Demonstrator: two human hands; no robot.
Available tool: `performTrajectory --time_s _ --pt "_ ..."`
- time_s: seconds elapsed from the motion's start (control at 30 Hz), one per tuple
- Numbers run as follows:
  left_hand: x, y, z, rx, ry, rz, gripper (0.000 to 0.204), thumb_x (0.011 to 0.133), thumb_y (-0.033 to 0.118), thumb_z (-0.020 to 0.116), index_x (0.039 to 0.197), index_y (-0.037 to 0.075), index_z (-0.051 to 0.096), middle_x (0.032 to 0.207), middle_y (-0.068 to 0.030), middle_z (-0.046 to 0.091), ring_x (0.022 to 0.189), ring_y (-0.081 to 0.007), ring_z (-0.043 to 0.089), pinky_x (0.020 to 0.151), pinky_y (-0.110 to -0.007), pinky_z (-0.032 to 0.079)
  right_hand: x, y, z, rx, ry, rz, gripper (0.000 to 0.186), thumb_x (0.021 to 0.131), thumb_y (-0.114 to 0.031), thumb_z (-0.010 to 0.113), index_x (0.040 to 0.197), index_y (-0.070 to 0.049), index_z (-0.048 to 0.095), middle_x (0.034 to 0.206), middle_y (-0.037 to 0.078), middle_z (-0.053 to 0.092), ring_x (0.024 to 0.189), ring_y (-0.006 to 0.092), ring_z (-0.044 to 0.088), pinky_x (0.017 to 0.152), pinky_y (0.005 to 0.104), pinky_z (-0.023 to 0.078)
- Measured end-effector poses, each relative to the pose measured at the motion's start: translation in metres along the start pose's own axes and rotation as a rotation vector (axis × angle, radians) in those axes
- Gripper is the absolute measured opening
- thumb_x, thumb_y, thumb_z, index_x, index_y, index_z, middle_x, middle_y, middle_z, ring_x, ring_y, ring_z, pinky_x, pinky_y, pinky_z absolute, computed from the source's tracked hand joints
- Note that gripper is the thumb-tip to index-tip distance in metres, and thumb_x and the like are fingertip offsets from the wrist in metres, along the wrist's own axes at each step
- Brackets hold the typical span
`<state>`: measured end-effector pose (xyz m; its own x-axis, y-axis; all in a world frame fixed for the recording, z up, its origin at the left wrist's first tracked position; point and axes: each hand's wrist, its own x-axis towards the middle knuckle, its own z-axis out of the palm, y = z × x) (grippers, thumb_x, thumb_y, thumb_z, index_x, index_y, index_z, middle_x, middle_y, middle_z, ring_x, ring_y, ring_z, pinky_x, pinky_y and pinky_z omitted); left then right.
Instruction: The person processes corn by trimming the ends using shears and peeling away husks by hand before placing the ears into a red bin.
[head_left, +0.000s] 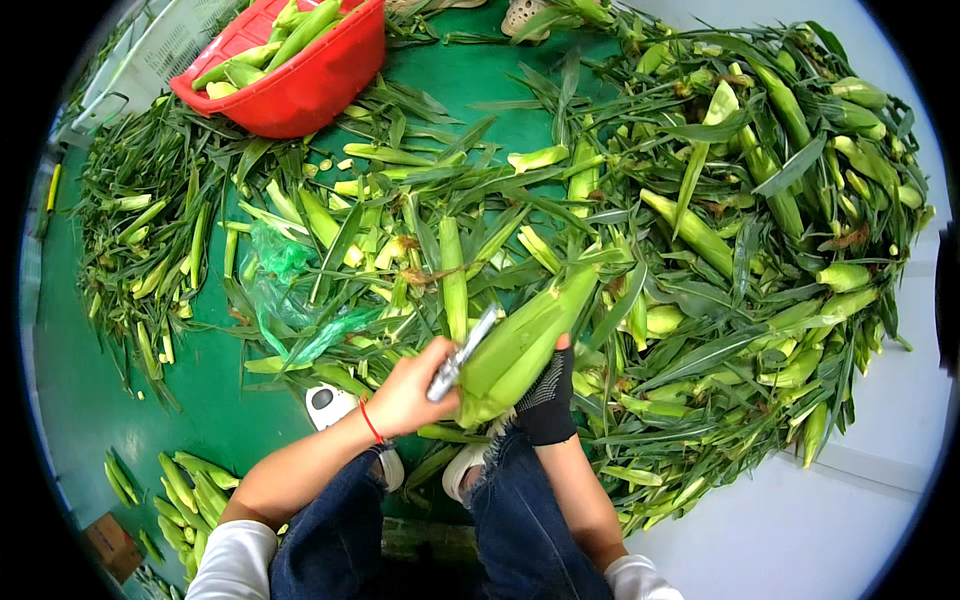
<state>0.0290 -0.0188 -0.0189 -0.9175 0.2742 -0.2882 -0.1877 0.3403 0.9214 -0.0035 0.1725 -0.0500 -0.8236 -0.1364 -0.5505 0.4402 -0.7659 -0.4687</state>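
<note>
Above my knees, my left hand [412, 388] is closed around a narrow silver metal tool [463, 352]; it looks like a knife, but its exact kind is not clear. A red cord circles that wrist. The tool lies against the left side of a large ear of corn [525, 345] in its green husk. My right hand [548, 398], in a black glove with bare fingertips, grips the ear from its right side near the wide lower end. The ear's narrower end tilts up and to the right, away from me. Its husk hides most of my right fingers.
A big heap of corn ears and leaves [740, 240] spreads at the right. At the upper left stands a red basin [335, 75] of ears beside a white crate [150, 65]. A green plastic bag [285, 290] lies among stripped leaves. More ears [190, 500] lie lower left.
</note>
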Motion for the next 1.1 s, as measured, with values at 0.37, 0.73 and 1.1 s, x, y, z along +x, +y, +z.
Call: performTrajectory --time_s 0.37,0.73,1.1 --pt "0.014 -0.009 -0.005 -0.215 0.217 -0.155 0.060 0.071 0.025 0.077 0.113 0.003 0.040 0.087 -0.0072 0.050 0.079 -0.0176 0.050 0.072 -0.032 0.045 0.014 -0.044 -0.037 0.046 0.081 -0.172 0.049 0.086 -0.037 0.061 0.123 -0.008 0.045 0.112 0.008 0.055 0.103 0.0249 0.054 0.091 0.0410 0.046" --pt "-0.002 -0.011 0.019 -1.377 -0.142 -0.692 0.043 0.086 0.013 0.057 0.124 0.011 0.038 0.103 -0.0057 0.054 0.098 -0.0170 0.055 0.081 -0.032 0.046 0.016 -0.030 -0.007 -0.061 0.250 -0.235 0.047 0.085 -0.028 0.061 0.122 -0.005 0.044 0.114 0.013 0.051 0.104 0.0269 0.051 0.094 0.0434 0.041" --pt "-0.003 0.005 0.040 -1.259 -0.176 -0.642 0.034 0.082 0.004 0.052 0.115 0.004 0.044 0.085 -0.0103 0.057 0.078 -0.0213 0.060 0.071 -0.033 0.050 0.001 -0.007 -0.004 -0.418 0.204 -0.688 0.044 0.093 -0.020 0.052 0.129 -0.002 0.036 0.125 0.017 0.041 0.108 0.0260 0.048 0.096 0.0392 0.039"
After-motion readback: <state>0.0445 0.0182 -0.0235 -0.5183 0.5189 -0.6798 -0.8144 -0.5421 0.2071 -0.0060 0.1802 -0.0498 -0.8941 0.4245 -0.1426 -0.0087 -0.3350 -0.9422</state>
